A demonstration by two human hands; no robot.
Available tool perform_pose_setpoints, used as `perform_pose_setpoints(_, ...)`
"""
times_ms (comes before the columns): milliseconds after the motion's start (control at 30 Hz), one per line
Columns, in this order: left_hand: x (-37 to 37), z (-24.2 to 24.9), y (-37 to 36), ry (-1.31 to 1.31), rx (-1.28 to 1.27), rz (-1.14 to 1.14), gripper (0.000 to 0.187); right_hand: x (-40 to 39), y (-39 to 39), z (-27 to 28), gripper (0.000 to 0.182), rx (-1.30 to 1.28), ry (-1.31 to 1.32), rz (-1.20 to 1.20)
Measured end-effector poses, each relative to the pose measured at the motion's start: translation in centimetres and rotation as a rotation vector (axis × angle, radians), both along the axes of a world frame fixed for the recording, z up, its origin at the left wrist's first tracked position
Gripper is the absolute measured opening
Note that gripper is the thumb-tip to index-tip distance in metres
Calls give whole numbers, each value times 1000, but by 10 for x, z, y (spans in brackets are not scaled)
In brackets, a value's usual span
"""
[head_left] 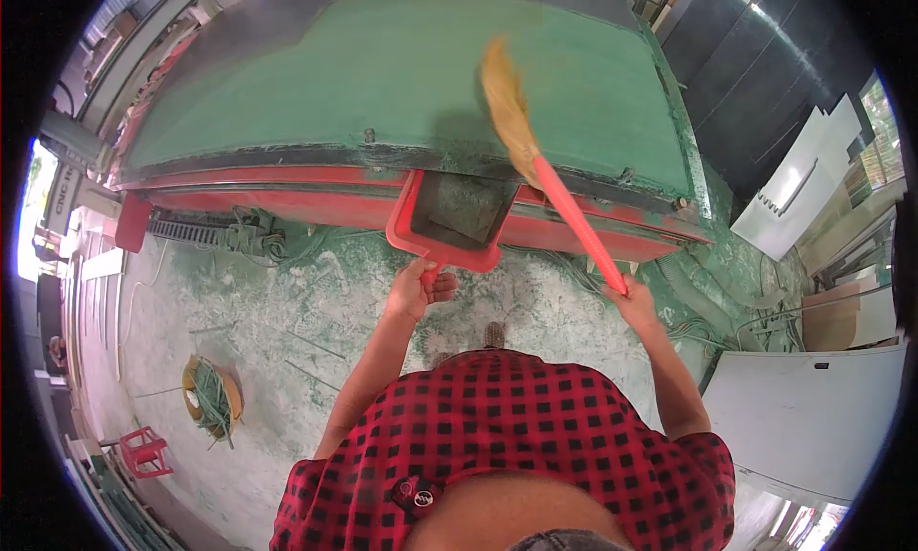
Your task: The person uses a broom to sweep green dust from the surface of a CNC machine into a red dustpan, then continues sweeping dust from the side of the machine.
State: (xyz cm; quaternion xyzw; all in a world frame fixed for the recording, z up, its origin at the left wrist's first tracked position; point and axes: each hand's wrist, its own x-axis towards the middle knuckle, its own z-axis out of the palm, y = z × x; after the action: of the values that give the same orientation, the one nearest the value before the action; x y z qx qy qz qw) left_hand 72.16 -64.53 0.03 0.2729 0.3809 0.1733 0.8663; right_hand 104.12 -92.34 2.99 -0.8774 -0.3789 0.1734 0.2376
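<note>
My left hand [417,291] grips the handle of a red dustpan [449,216], held against the front edge of a big green machine bed [382,82]. Grey dust lies inside the pan. In my right hand [633,300] is the red handle of a straw broom [512,111]. Its bristles rest on the green surface just above the pan. I wear a red and black checked shirt.
The bed has a red frame [287,202] along its front. The dusty floor [287,302] holds offcuts, cables, a round basket of scraps [212,400] and a small red stool [145,452]. White panels [808,417] lean at the right.
</note>
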Motion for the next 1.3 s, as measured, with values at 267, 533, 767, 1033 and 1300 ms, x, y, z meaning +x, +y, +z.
perform_pose_setpoints(267, 0, 2, 0, 22, -3, 17, 33, -22, 74, -12, 40, -8, -2, 204)
perform_pose_setpoints(533, -7, 4, -2, 37, 23, 69, 31, 1, 71, 28, 41, 83, -31, 193)
perform_pose_setpoints(767, -9, 0, -1, 31, 15, 99, 32, 22, 110, 18, 47, -131, -156, 310)
perform_pose_setpoints(1033, -8, 0, 2, 61, 31, 89, 38, 9, 114, 43, 49, -113, -73, 407)
perform_pose_setpoints(1300, -16, 10, 0, 60, 30, 118, 32, 27, 139, 59, 46, 29, -51, 356)
